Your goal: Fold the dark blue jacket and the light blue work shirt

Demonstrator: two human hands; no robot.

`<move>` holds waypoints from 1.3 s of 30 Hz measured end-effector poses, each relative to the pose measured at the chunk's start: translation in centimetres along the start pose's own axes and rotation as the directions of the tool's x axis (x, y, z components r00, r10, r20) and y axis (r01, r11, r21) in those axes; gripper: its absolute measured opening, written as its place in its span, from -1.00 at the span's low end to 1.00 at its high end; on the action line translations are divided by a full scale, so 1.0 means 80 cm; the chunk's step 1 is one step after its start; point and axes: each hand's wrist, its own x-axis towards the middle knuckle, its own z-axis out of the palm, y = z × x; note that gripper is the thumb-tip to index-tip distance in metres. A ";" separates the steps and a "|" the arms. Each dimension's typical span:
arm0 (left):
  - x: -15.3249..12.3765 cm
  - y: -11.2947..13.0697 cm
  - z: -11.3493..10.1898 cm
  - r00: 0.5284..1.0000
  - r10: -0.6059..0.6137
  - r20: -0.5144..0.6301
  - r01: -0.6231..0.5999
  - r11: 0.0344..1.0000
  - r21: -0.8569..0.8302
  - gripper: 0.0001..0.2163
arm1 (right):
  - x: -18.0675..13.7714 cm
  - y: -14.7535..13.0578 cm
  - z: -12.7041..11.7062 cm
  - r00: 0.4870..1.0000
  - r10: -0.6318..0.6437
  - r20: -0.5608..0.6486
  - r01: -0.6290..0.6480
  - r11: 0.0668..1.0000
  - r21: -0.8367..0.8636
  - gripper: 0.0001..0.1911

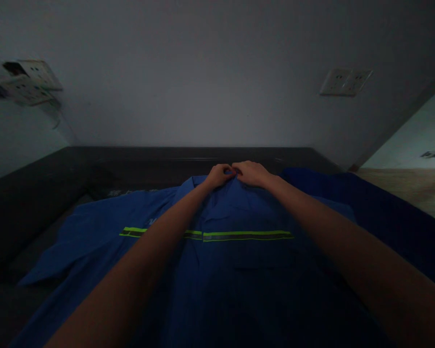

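Note:
A blue work shirt (232, 208) lies spread out, front side up, with a yellow-edged reflective stripe (246, 236) across its chest. Both hands meet at its collar, towards the far side. My left hand (219, 175) pinches the collar edge between thumb and fingers. Right beside it, my right hand (252, 173) is closed on the same edge, the fingertips of the two hands nearly touching. The shirt's left-hand sleeve stretches out flat, and some pale lettering shows by the stripe, partly behind my left forearm. The lower part of the shirt is in deep shadow.
Dark blue cloth (380, 208) lies to the right. A low dark ledge (188, 153) runs along the grey wall behind the shirt. Wall sockets (346, 82) sit at the right, and more sockets (32, 82) with a cable at the left. Wooden floor (413, 186) shows at far right.

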 end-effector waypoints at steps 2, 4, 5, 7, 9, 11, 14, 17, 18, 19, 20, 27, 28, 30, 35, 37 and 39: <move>0.001 0.001 -0.001 0.999 -0.043 -0.003 0.043 0.999 -0.009 -0.82 | 0.001 0.006 0.001 0.992 0.107 -0.071 -0.101 0.991 0.083 -0.76; 0.001 0.002 -0.002 0.998 -0.069 0.001 0.069 0.998 -0.004 -0.83 | 0.001 0.010 0.003 0.974 0.198 -0.113 -0.177 0.970 0.169 -0.77; 0.001 0.002 -0.002 0.997 -0.077 0.000 0.077 0.997 0.004 -0.84 | 0.001 0.011 0.004 0.968 0.221 -0.120 -0.194 0.960 0.204 -0.78; 0.000 0.004 -0.004 0.997 -0.082 0.003 0.082 0.996 0.026 -0.83 | 0.002 0.012 0.008 0.965 0.235 -0.116 -0.201 0.947 0.252 -0.80; 0.000 0.006 -0.005 0.997 -0.078 0.008 0.077 0.996 0.044 -0.82 | 0.001 0.013 0.013 0.964 0.244 -0.105 -0.208 0.938 0.277 -0.83; -0.001 0.009 -0.006 0.997 -0.070 0.016 0.069 0.995 0.067 -0.81 | 0.000 0.013 0.019 0.960 0.261 -0.099 -0.223 0.930 0.292 -0.83; -0.001 0.012 -0.005 0.998 -0.053 0.024 0.050 0.993 0.110 -0.78 | -0.003 0.016 0.027 0.955 0.283 -0.094 -0.242 0.920 0.308 -0.82; -0.001 0.013 -0.001 0.998 -0.049 0.031 0.043 0.986 0.159 -0.76 | -0.006 0.019 0.034 0.946 0.308 -0.098 -0.262 0.908 0.327 -0.80; -0.001 0.013 0.001 0.998 -0.050 0.035 0.043 0.984 0.176 -0.76 | -0.007 0.019 0.036 0.941 0.322 -0.101 -0.272 0.901 0.339 -0.81; -0.001 0.012 0.003 0.998 -0.054 0.040 0.045 0.980 0.192 -0.75 | -0.007 0.020 0.039 0.935 0.338 -0.103 -0.283 0.892 0.353 -0.81; -0.001 0.011 0.004 0.997 -0.058 0.043 0.048 0.977 0.207 -0.75 | -0.007 0.020 0.041 0.930 0.353 -0.103 -0.294 0.883 0.367 -0.82; -0.010 0.007 0.004 0.999 -0.040 0.014 0.035 0.968 0.249 -0.80 | -0.009 0.021 0.057 0.933 0.349 -0.089 -0.282 0.861 0.424 -0.84; -0.011 0.007 0.004 0.999 -0.036 0.003 0.034 0.967 0.253 -0.81 | -0.009 0.021 0.060 0.936 0.341 -0.093 -0.271 0.862 0.429 -0.83; -0.012 0.008 0.006 0.999 -0.044 -0.010 0.046 0.962 0.268 -0.84 | -0.012 0.020 0.065 0.943 0.314 -0.110 -0.240 0.870 0.431 -0.79; -0.015 0.012 0.017 0.996 -0.068 -0.060 0.084 0.942 0.324 -0.89 | -0.023 0.002 0.078 0.935 0.258 -0.242 -0.183 0.938 0.295 -0.72; -0.018 0.014 0.021 0.991 -0.047 -0.124 0.093 0.915 0.392 -0.87 | -0.028 -0.010 0.082 0.929 0.257 -0.266 -0.211 0.959 0.189 -0.71; -0.021 0.016 0.023 0.985 -0.009 -0.171 0.089 0.881 0.465 -0.89 | -0.032 -0.022 0.084 0.934 0.246 -0.260 -0.232 0.969 0.083 -0.70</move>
